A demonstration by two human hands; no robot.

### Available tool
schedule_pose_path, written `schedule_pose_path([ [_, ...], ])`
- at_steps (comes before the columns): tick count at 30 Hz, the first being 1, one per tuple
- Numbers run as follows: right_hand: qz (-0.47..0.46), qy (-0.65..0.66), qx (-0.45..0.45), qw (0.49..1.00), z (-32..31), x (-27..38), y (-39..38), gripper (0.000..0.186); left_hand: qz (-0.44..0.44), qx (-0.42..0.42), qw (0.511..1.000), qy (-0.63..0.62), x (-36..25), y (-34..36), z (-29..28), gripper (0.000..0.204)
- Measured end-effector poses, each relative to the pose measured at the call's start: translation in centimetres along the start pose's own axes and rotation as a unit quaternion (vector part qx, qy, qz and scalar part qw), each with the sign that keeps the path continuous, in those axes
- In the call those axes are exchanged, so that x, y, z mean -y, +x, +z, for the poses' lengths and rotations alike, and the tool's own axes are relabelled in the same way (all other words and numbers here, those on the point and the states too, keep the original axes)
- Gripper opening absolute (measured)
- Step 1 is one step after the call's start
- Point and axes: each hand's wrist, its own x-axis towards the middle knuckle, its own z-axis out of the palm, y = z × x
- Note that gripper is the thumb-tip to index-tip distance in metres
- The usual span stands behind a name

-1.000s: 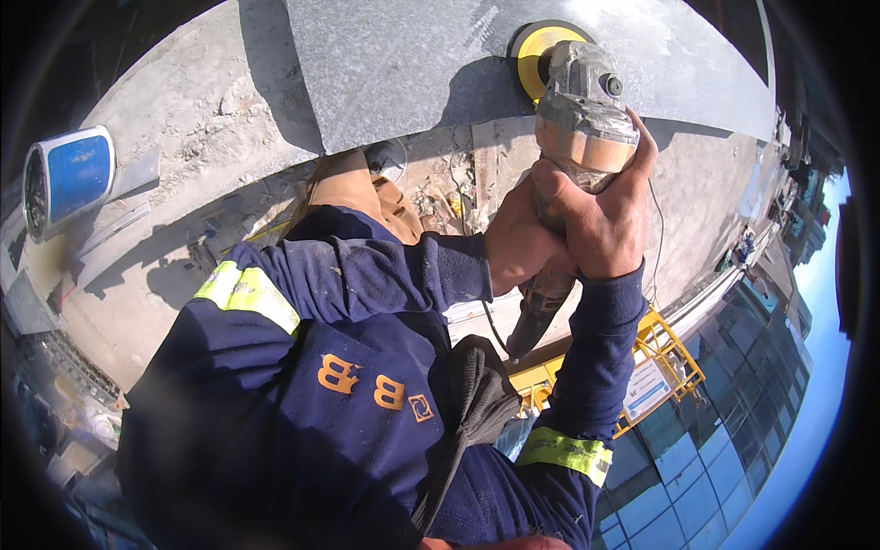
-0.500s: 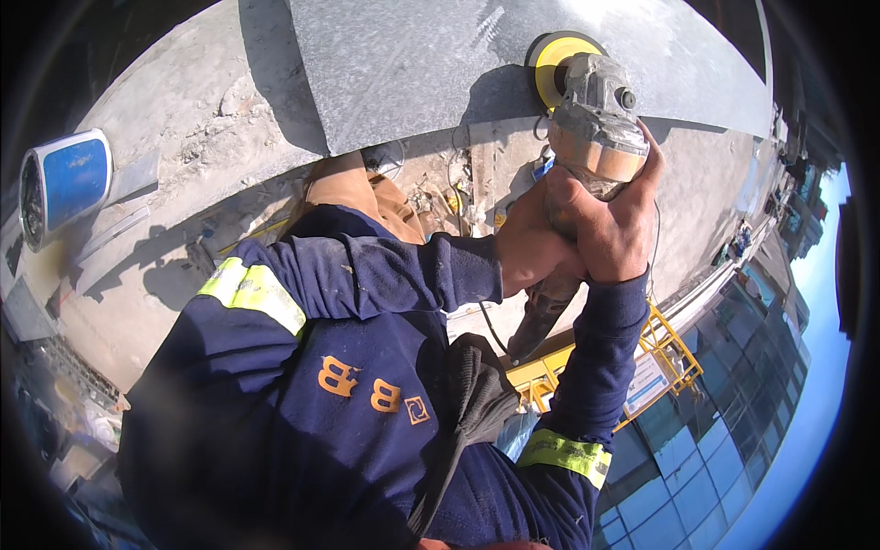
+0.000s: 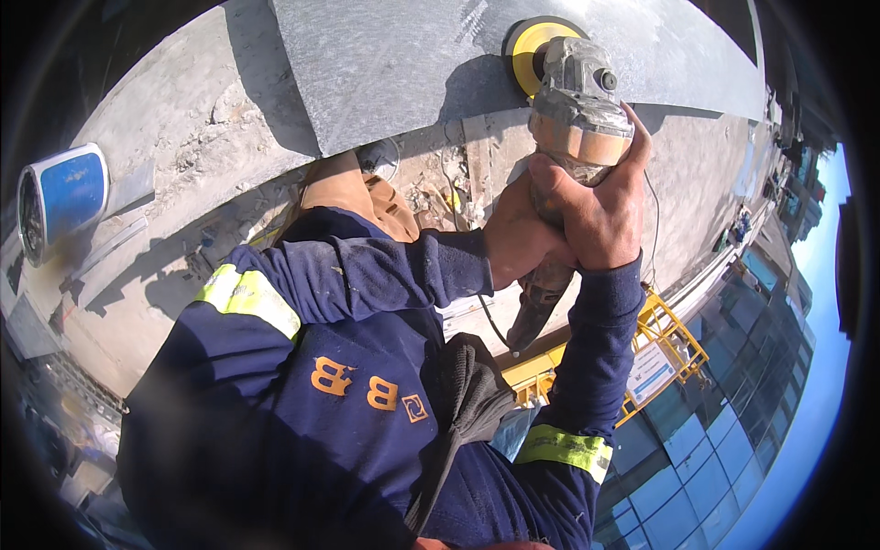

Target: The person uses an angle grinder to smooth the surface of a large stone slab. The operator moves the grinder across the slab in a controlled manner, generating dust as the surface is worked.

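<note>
An angle grinder (image 3: 584, 96), dusty grey and orange, is held in both of my hands. Its yellow, black-rimmed disc (image 3: 529, 60) is at the face of a smooth grey slab (image 3: 376, 78), near the slab's lower edge; whether it touches cannot be told. My left hand (image 3: 521, 231) is closed around the grinder's body from the left. Wrapped over it from the right is my right hand (image 3: 603, 213), its thumb on top and a finger reaching along the housing. The grinder's dark rear end (image 3: 532, 316) shows below my hands, with a cord from it.
On the rough concrete at left lies a blue-and-white bucket (image 3: 73, 192) on its side, near flat offcuts (image 3: 115, 243). Rubble and a cable lie beneath the slab. Yellow metal framework (image 3: 665, 335) with a sign stands at right, before a glass building (image 3: 706, 440).
The grinder and both hands have shifted slightly left and up, the disc moving a little left along the slab. My grip is the same. The whole view has also shifted slightly.
</note>
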Motion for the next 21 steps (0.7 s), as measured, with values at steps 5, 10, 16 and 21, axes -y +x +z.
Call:
schedule_pose_path([
  [5, 0.013, -0.004, -0.013, 1.0, -0.6, -0.4, 0.3, 0.095, 0.004, 0.032, 0.999, -0.015, 0.6, 0.4, 0.0, 0.075],
  [10, 0.085, 0.097, -0.059, 0.99, -2.5, -2.2, 2.7, 0.09, -0.073, 0.019, 0.997, 0.033, 1.0, 4.8, 1.5, 0.05],
  [16, 0.072, 0.07, -0.047, 0.994, -2.8, -3.4, 2.7, 0.089, -0.047, 0.009, 0.998, 0.036, 1.4, 4.3, 1.7, 0.042],
  [21, 0.09, 0.041, -0.051, 0.994, -2.7, -3.0, 3.0, 0.091, -0.058, 0.016, 0.998, 0.008, 0.9, 4.6, 1.7, 0.049],
])
